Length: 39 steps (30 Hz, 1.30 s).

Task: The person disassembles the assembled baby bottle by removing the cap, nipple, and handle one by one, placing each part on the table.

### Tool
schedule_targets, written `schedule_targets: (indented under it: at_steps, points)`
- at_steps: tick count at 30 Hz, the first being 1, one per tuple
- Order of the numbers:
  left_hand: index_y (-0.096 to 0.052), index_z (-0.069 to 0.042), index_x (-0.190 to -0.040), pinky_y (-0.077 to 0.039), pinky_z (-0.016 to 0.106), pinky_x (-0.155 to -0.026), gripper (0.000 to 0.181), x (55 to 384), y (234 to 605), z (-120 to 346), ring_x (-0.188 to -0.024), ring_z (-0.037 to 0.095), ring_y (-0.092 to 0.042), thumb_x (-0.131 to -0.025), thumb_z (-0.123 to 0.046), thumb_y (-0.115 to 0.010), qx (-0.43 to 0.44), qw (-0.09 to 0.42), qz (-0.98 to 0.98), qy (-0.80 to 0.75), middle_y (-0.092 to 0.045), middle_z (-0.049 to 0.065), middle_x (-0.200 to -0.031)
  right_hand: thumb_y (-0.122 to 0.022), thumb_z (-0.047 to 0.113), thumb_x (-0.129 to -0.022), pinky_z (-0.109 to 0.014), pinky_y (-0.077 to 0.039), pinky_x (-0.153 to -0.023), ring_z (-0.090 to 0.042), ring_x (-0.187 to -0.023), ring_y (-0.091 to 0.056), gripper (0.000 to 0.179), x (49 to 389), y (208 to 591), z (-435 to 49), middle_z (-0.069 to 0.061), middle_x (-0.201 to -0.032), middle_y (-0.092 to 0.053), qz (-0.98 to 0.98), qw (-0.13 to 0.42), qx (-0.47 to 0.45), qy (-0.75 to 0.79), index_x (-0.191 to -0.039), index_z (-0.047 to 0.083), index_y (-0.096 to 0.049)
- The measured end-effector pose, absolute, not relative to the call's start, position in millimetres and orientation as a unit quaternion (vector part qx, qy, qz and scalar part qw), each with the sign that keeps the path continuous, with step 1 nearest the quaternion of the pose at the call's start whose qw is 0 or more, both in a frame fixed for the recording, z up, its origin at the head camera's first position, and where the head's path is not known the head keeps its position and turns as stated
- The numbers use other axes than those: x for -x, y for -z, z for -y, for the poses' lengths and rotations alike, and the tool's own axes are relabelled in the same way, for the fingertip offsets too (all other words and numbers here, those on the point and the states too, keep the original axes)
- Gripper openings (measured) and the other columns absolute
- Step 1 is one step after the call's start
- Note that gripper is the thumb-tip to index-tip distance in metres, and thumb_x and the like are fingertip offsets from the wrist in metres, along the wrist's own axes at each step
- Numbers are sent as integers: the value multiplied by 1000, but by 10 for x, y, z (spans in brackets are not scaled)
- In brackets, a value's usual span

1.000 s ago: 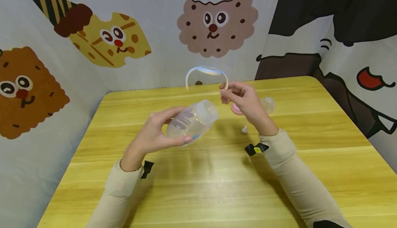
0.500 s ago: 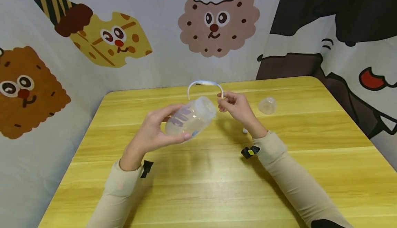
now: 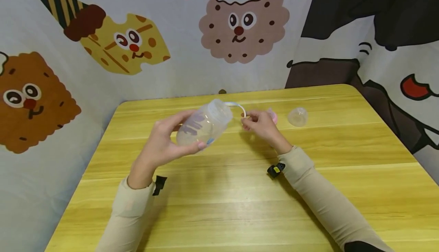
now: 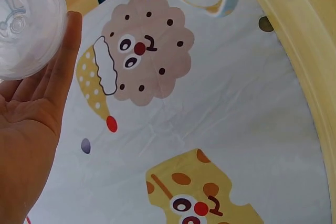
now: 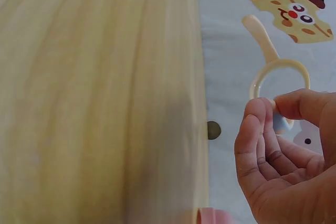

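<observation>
My left hand [image 3: 161, 141] grips a clear baby bottle [image 3: 202, 126] with purple print, fingers behind it and thumb across the front. The bottle is held tilted above the table, its mouth towards the upper right. From the left wrist, its round clear end [image 4: 31, 30] fills the upper left corner. In my right hand [image 3: 262, 126], thumb and fingertips pinch one end of a cream bottle handle [image 3: 236, 104]. Part of that handle is hidden behind the bottle's mouth in the head view. The right wrist view shows its ring [image 5: 254, 85] and a curved grip arm [image 5: 262, 35].
A pink bottle part [image 3: 273, 115] lies just beyond my right hand, partly covered by it. Further right stands a clear dome-shaped cap [image 3: 297, 117]. The wooden table [image 3: 219, 206] ends at the back against a cartoon-printed cloth [image 3: 185, 73].
My right hand has come down, lowering the bottle handle from above the bottle to beside its mouth and turning it. The left hand and bottle have shifted slightly left and up.
</observation>
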<state>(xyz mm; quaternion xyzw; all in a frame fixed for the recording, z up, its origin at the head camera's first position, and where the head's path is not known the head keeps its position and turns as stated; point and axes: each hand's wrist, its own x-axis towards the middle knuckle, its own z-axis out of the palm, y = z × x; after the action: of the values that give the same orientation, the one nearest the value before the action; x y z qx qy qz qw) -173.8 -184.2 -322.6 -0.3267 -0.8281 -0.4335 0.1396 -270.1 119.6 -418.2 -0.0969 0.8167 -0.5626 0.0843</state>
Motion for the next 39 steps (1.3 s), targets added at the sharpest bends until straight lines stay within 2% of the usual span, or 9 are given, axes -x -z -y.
schedule_targets:
  at_steps: [7, 12, 16, 21, 25, 32, 39]
  points:
    - [-68, -6, -138, -60, 28, -78, 68, 1743, 3216, 1884, -92, 16, -70, -79, -27, -93, 326, 152, 826, 434, -77, 13, -119, -64, 8, -105, -27, -60, -68, -13, -74, -66, 30, 2716, 4269, -1185, -22, -93, -74, -818, 121, 97, 555, -127, -13, -68]
    - [-68, -6, -138, -59, 24, -77, 67, 1744, 3205, 1902, -91, 20, -71, -84, -39, -90, 323, 155, 824, 439, -77, 11, -118, -63, 8, -105, -28, -59, -67, -13, -72, -65, 29, 2724, 4277, -1194, -21, -92, -74, -826, 128, 98, 541, -125, -12, -69]
    - [-68, -6, -138, -59, 24, -78, 66, 1748, 3185, 1905, -92, 23, -72, -81, -28, -92, 323, 152, 826, 437, -77, 8, -119, -63, 9, -105, -28, -59, -67, -14, -73, -66, 30, 2735, 4282, -1204, -21, -93, -74, -828, 133, 103, 535, -126, -12, -68]
    - [-68, -8, -138, -59, 25, -79, 68, 1747, 3163, 1921, -92, 20, -71, -76, -18, -94, 317, 153, 828, 437, -77, 7, -118, -62, 8, -105, -25, -58, -67, -15, -74, -65, 28, 2748, 4303, -1216, -23, -94, -73, -824, 139, 106, 538, -125, -12, -68]
    - [-68, -8, -138, -60, 26, -80, 68, 1747, 3160, 1941, -93, 20, -71, -76, -17, -94, 315, 154, 826, 441, -77, 10, -117, -61, 4, -105, -23, -58, -68, -15, -74, -64, 27, 2768, 4339, -1231, -24, -93, -71, -819, 145, 112, 544, -123, -15, -67]
    - [-68, -10, -138, -60, 25, -78, 67, 1753, 3159, 1946, -93, 18, -70, -77, -22, -94, 317, 151, 827, 438, -76, 7, -118, -63, 4, -103, -21, -58, -67, -13, -73, -64, 29, 2803, 4388, -1249, -21, -94, -72, -821, 154, 100, 541, -124, -15, -67]
    - [-68, -9, -138, -61, 28, -79, 68, 1752, 3162, 1946, -94, 22, -72, -76, -21, -94, 311, 149, 833, 433, -77, 5, -119, -65, 6, -102, -20, -54, -62, -13, -71, -64, 26, 2796, 4374, -1266, -14, -87, -72, -840, 161, 90, 510, -121, -12, -69]
